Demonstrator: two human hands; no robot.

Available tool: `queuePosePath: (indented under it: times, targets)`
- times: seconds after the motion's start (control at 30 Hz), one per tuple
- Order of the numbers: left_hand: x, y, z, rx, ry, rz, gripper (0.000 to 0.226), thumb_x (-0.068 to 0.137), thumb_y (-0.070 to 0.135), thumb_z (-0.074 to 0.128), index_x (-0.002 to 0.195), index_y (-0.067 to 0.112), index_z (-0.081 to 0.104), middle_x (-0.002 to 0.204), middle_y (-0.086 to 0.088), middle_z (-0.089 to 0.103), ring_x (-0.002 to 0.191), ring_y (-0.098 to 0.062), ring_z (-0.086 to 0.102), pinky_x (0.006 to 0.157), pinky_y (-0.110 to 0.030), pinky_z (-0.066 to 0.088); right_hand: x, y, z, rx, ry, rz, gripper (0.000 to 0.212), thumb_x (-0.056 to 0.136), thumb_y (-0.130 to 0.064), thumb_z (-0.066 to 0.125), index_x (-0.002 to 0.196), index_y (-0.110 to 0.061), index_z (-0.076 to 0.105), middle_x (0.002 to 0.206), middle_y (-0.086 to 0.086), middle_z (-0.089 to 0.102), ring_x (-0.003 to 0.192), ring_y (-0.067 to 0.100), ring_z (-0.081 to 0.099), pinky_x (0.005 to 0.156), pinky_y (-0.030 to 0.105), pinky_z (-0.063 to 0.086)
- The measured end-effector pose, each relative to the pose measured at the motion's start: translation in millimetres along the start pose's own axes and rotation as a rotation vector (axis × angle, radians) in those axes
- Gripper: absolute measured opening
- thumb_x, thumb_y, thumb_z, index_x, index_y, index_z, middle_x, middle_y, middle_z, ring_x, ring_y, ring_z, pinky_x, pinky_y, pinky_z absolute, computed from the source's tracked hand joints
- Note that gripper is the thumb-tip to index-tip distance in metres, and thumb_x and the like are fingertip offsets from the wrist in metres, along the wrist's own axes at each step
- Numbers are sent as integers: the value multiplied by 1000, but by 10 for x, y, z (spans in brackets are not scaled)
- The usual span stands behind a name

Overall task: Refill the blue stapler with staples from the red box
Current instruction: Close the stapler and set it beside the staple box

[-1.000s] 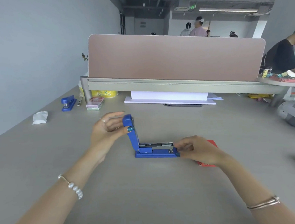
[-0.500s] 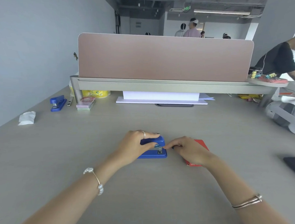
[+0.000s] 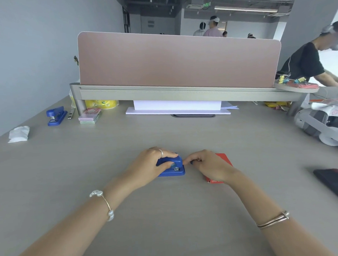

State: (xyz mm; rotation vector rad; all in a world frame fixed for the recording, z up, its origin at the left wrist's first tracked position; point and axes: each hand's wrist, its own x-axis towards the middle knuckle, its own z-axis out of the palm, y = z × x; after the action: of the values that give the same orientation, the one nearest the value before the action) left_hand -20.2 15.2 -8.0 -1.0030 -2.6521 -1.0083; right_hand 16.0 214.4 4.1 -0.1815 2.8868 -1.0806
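Note:
The blue stapler lies closed on the grey desk in front of me, its front end pointing right. My left hand wraps over its top, thumb on the near side and fingers on the far side. My right hand rests just right of the stapler's front, fingers curled with the tips near the stapler; I cannot tell whether they touch it. Under and behind my right hand lies the red box, partly hidden by the hand and wrist.
A second blue stapler, small stacked boxes and a crumpled tissue lie at the far left. A pink divider and white paper stack stand behind. A dark phone lies right; a person leans at the far right.
One second ago the stapler's top stood upright, held open by my left hand. It has since been pressed down shut, and my left hand now covers it. My right hand stayed at its front.

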Motion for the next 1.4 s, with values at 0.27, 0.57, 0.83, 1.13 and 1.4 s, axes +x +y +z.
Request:
queuePosePath:
  times: [0.27, 0.57, 0.83, 1.13, 1.4]
  targets:
    - [-37, 26, -147, -50, 5, -28, 35, 83, 20, 65, 117, 30, 61, 127, 14, 58, 118, -1, 51, 98, -12, 34, -223, -55, -333, 153, 117, -75, 33, 84, -26, 59, 116, -33, 58, 120, -15, 59, 104, 5, 56, 77, 11, 48]
    - [-221, -134, -237, -181, 64, -140, 39, 76, 20, 72, 94, 52, 61, 86, 55, 54, 96, 17, 55, 76, -1, 39, -654, 476, -419, -142, 81, -171, 43, 71, -17, 76, 108, -33, 63, 121, -18, 54, 119, -4, 43, 91, -6, 22]
    - [-255, -149, -127, -280, 144, -138, 29, 81, 14, 68, 102, 34, 68, 94, 49, 58, 96, 15, 56, 77, 1, 36, -489, 419, -170, -219, 112, -325, 40, 75, -25, 73, 112, -33, 62, 125, -20, 44, 120, 0, 37, 95, -3, 17]
    - [136, -410, -115, -327, 153, -152, 28, 80, 16, 69, 100, 35, 68, 100, 27, 67, 99, 11, 57, 80, 0, 38, 89, 465, -170, -213, 140, -323, 37, 77, -19, 71, 113, -25, 63, 125, -16, 50, 119, 1, 38, 99, 8, 22]
    - [865, -886, -237, -296, 140, -188, 30, 80, 8, 67, 103, 26, 69, 98, 29, 63, 88, 17, 58, 76, 0, 40, 1002, 513, -322, -227, 92, -233, 38, 80, -16, 67, 118, -18, 60, 132, 6, 56, 125, 23, 45, 101, 22, 28]
